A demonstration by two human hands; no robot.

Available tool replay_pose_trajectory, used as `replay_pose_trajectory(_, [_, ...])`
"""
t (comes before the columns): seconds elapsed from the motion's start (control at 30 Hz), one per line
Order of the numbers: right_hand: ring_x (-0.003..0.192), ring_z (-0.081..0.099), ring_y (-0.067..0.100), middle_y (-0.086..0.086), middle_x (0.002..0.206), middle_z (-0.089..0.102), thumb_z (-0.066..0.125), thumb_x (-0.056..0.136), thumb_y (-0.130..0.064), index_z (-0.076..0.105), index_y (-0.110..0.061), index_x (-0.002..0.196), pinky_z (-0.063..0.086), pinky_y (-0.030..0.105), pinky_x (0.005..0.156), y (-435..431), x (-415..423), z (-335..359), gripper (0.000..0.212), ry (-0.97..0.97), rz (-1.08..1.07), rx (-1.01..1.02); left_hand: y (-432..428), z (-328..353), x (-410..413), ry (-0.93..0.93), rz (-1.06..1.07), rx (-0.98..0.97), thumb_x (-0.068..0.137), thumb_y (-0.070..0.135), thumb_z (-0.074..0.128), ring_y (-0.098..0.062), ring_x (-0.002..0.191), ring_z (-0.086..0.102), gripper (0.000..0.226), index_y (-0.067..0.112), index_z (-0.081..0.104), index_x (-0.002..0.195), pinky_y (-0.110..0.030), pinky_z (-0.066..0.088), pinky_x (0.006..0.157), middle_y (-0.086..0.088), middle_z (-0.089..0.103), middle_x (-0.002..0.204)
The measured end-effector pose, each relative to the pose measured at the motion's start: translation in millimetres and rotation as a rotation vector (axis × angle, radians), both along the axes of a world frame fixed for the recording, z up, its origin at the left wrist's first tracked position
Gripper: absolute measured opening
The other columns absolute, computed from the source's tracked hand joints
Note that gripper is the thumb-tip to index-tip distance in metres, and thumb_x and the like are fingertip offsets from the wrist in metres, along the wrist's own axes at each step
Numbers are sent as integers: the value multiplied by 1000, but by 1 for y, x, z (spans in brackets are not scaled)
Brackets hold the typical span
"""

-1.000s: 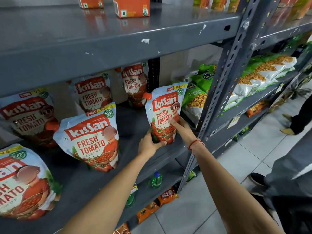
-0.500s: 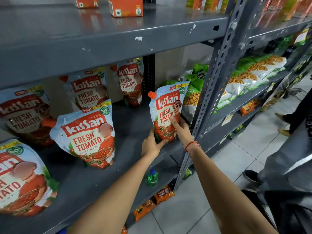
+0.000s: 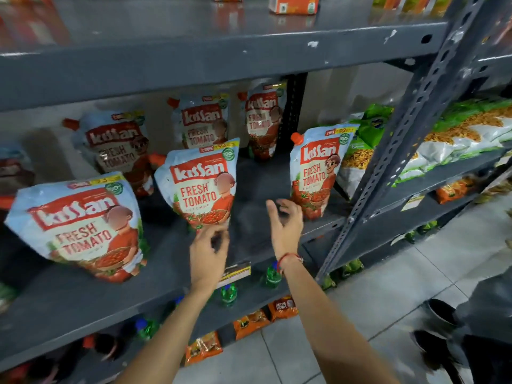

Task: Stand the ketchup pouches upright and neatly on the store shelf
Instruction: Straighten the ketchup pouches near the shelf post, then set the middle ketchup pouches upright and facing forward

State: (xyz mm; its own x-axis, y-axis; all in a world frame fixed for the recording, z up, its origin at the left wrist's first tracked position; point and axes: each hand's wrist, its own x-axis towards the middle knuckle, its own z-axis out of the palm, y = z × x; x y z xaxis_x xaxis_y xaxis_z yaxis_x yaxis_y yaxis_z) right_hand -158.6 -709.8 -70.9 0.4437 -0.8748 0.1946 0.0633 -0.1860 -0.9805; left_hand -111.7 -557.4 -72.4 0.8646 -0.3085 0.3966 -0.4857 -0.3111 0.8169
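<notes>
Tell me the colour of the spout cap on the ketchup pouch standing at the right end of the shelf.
Orange, on the ketchup pouch's spout cap, clearest in the head view.

Both hands hover empty over the grey shelf (image 3: pixel 255 245): left hand (image 3: pixel 207 256) below the middle ketchup pouch (image 3: pixel 201 184), right hand (image 3: pixel 285 228) beside the upright right-end pouch (image 3: pixel 318 173).

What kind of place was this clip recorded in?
Most likely a small grocery store aisle. Grey slotted-steel shelving carries many identical ketchup pouches, snack bags fill the next bay, and a price label is stuck on the shelf's front edge.
</notes>
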Motion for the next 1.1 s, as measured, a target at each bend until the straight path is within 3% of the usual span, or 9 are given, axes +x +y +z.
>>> replay_pose_trajectory(0.07, [107, 52, 8, -1, 122, 52, 73, 78, -35, 54, -19, 121, 45, 9, 80, 10, 19, 1, 50, 100, 302, 87, 25, -3, 7, -12, 132, -1, 82, 13, 65, -13, 76, 58, 9, 18, 63, 90, -35, 53, 71, 0, 59, 89])
replay_pose_trajectory(0.1, [115, 49, 11, 1, 131, 49, 75, 76, -34, 47, -20, 129, 44, 14, 89, 16, 29, 0, 61, 141, 438, 137, 37, -5, 12, 25, 205, 12, 81, 20, 67, -15, 77, 57, 16, 15, 61, 96, -37, 53, 72, -1, 55, 94])
replay_pose_trajectory(0.2, [131, 44, 21, 9, 143, 45, 78, 74, -26, 34, -15, 141, 41, 42, 108, 21, 52, -3, 81, 196, 669, 227, 48, -9, 32, 241, 207, 90, 75, 34, 74, -21, 99, 58, 66, 10, 44, 129, -34, 48, 85, -13, 47, 128])
replay_pose_trajectory(0.27, [120, 55, 16, 5, 132, 57, 78, 74, -25, 45, -15, 130, 45, 43, 105, 23, 62, -4, 66, 207, 747, 180, 50, -4, 48, 370, 46, 68, 72, 30, 77, -24, 124, 48, 86, 10, 30, 141, -39, 41, 103, -12, 41, 143])
replay_pose_trajectory(0.37, [107, 62, 7, -6, 113, 65, 75, 76, -25, 57, -23, 111, 53, 31, 95, 24, 66, 1, 39, 182, 847, 155, 47, 2, 64, 472, -123, 109, 75, 31, 75, -23, 130, 43, 81, 15, 30, 141, -37, 36, 106, -6, 46, 143])
replay_pose_trajectory(0.5, [107, 63, 10, -3, 112, 66, 73, 79, -27, 58, -18, 112, 53, 19, 84, 23, 58, 0, 38, 158, 818, 111, 42, 1, 62, 443, -56, 155, 71, 36, 76, -25, 121, 52, 72, 14, 44, 132, -30, 39, 95, -8, 57, 133])
replay_pose_trajectory(0.63, [100, 66, -1, -9, 107, 68, 73, 79, -25, 62, -26, 103, 53, 15, 79, 12, 42, -3, 26, 132, 784, 128, 32, 0, 47, 383, -58, 183, 67, 41, 78, -25, 115, 57, 71, 15, 49, 127, -33, 44, 92, -7, 62, 126])
replay_pose_trajectory(0.97, [103, 65, 0, -14, 105, 70, 74, 77, -32, 65, -31, 100, 53, 13, 80, -1, 2, -6, 25, 95, 685, 160, 15, -6, 15, 331, -116, 210, 68, 39, 78, -24, 116, 58, 71, 15, 48, 128, -32, 45, 93, -6, 63, 126])
replay_pose_trajectory(1.1, [106, 64, 4, -11, 108, 70, 72, 78, -32, 64, -31, 103, 53, 18, 86, 0, -2, -10, 26, 91, 672, 140, 14, -6, 12, 330, -127, 226, 70, 39, 77, -24, 118, 57, 71, 16, 46, 130, -38, 47, 97, -5, 61, 128])
